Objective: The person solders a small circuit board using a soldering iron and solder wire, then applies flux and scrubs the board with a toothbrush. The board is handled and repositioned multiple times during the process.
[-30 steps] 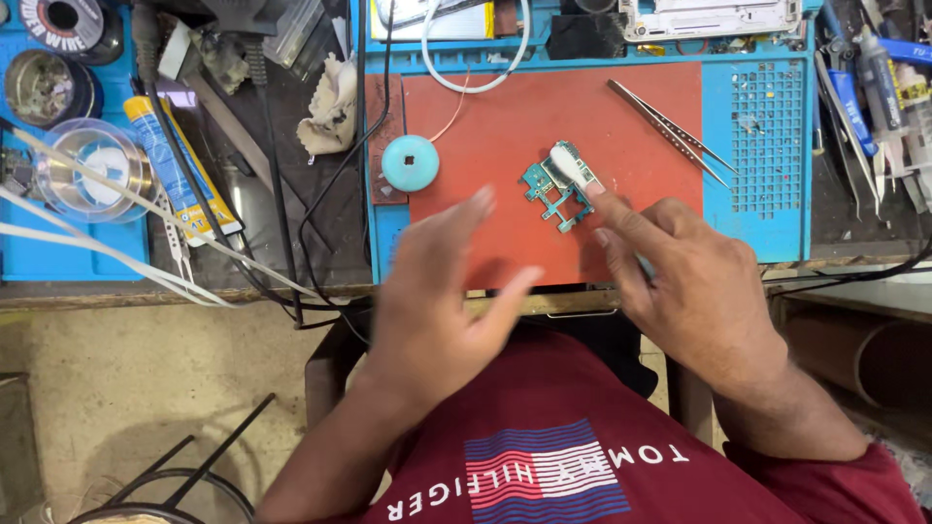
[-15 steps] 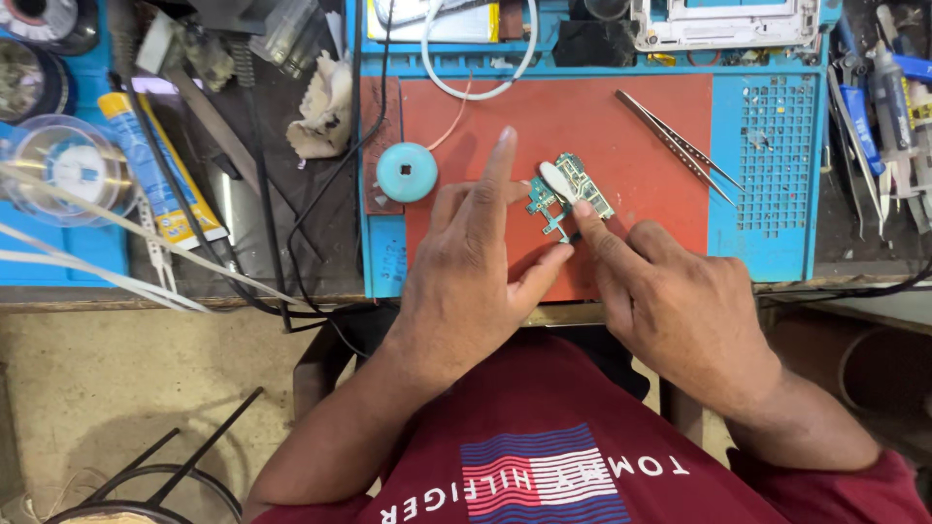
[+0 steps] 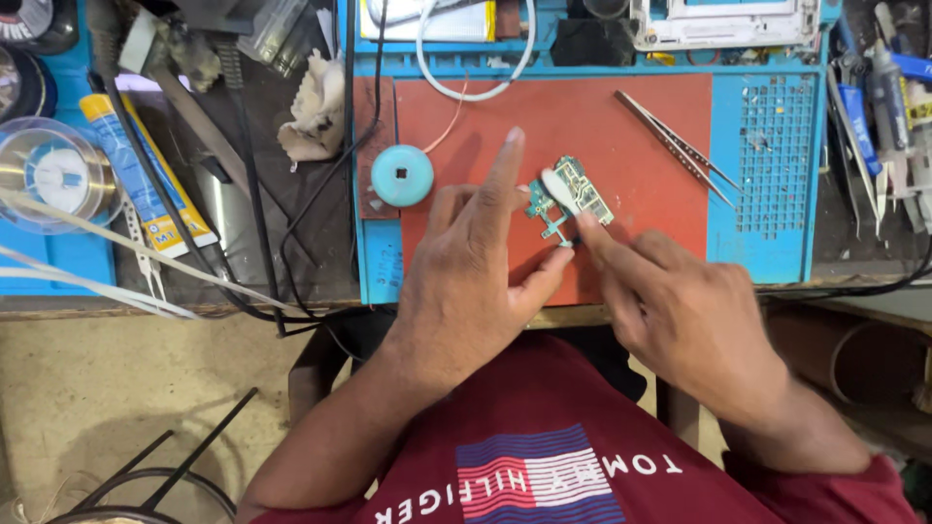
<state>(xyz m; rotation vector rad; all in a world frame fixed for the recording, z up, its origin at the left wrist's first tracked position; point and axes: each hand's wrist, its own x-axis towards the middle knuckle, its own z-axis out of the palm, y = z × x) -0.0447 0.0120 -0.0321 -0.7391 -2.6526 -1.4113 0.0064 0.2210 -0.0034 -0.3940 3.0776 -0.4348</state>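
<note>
A small green circuit board [image 3: 587,194] lies on a red work mat [image 3: 602,116]. My left hand [image 3: 466,281] rests on the mat at the board's left side, index finger stretched out past it and thumb by the board's lower corner, pinning the board. My right hand [image 3: 680,320] comes in from the lower right, its fingertips at the board's near edge. A white rounded brush tip [image 3: 555,184] lies across the board's left end; its handle runs back toward my right fingers and is mostly hidden.
Metal tweezers [image 3: 675,146] lie on the mat to the right of the board, a teal round disc [image 3: 402,175] to the left. A white cable [image 3: 476,87] loops at the back. Hand tools [image 3: 883,97] crowd the right edge. A blue-yellow tube [image 3: 146,175] and a clear round spool [image 3: 58,175] are at left.
My left hand slid forward onto the mat and stretched its index finger up beside the board. My right hand shifted slightly left and stays at the board.
</note>
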